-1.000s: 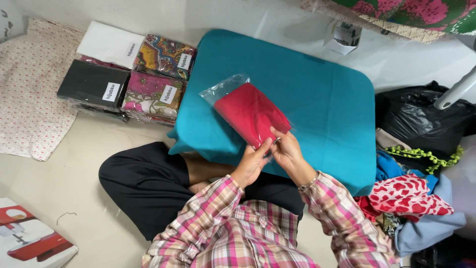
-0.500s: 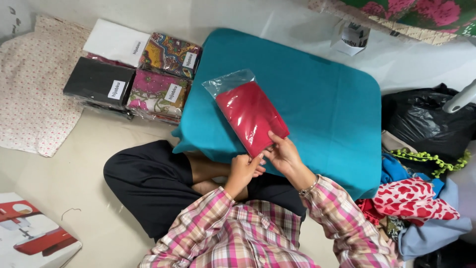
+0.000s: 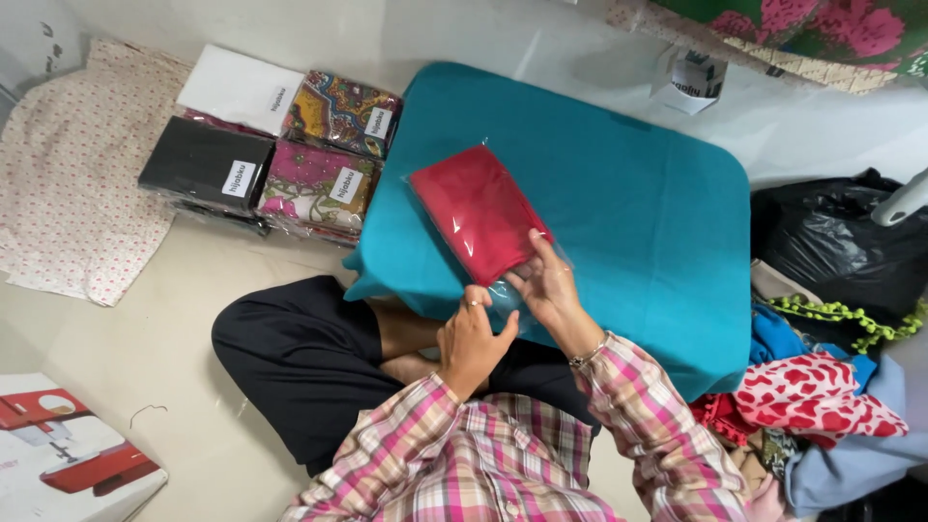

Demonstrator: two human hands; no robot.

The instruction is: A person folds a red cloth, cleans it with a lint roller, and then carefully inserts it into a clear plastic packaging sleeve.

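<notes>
Red folded cloth [image 3: 474, 215] inside a clear plastic sleeve [image 3: 503, 290], lying at a slant on the near-left part of a teal padded worktop [image 3: 638, 222]. Cloth fully within the sleeve; open near end of the sleeve, judged by its loose clear flap, not yet folded or sealed. Left hand [image 3: 472, 340], grip closed on the near edge of that flap, fingers together around the plastic. Right hand [image 3: 546, 288], fingers spread flat, pressing the sleeve's near right corner against the worktop; not clamped, palm down. Stage judged: insertion done, closing of the flap pending. Beside the worktop on the floor, left: four flat packaged cloths in clear wrap, stacked in a two-by-two block: white pack [image 3: 237, 89] far left, multicoloured patterned pack [image 3: 333, 111] far right, black pack [image 3: 203, 166] near left, pink-and-green patterned pack [image 3: 314, 186] near right; each with a small white rectangular label at its right end. Further left: cream cloth with small red dots [image 3: 68, 174], unpackaged. Bottom left corner: white carton with a red machine pictured [image 3: 58, 454]. Top right: small white tag-like card [image 3: 696, 79] on the floor. Right: black plastic bag [image 3: 831, 251], loose red-and-white spotted cloth [image 3: 812, 391].
</notes>
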